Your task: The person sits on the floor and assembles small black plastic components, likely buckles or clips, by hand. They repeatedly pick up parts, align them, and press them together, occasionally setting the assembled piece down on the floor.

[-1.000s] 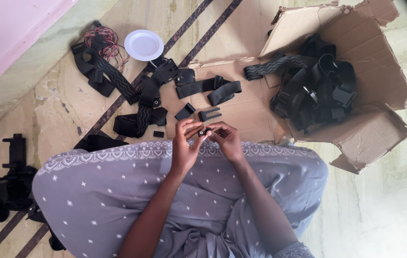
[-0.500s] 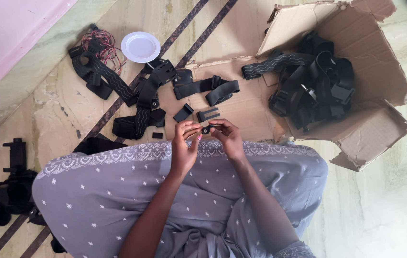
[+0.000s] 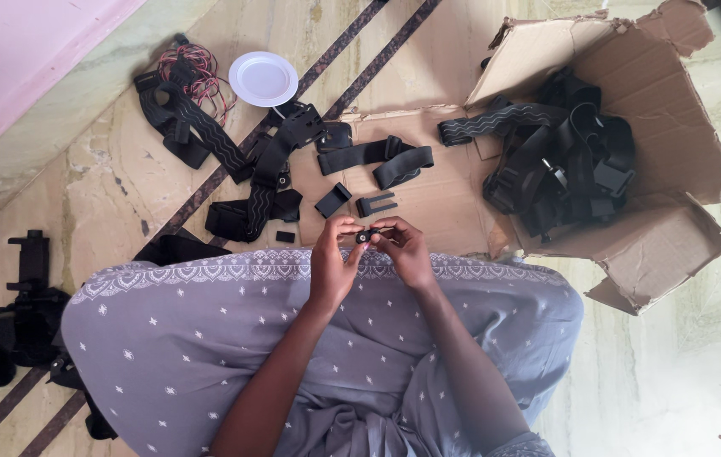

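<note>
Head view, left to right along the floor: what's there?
Black mount and strap pile → red wire bundle → white plate → left hand → small black part → right hand → cardboard box full of black straps.

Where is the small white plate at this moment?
In the head view, the small white plate lies on the floor at upper left, beside the red wires and just above the black straps.

My left hand (image 3: pixel 332 258) and right hand (image 3: pixel 403 250) drawn slightly closer to my lap, fingertips now pinched together on the small black clip (image 3: pixel 363 238), whole view shifted a little toward the lower right of the frame
</note>
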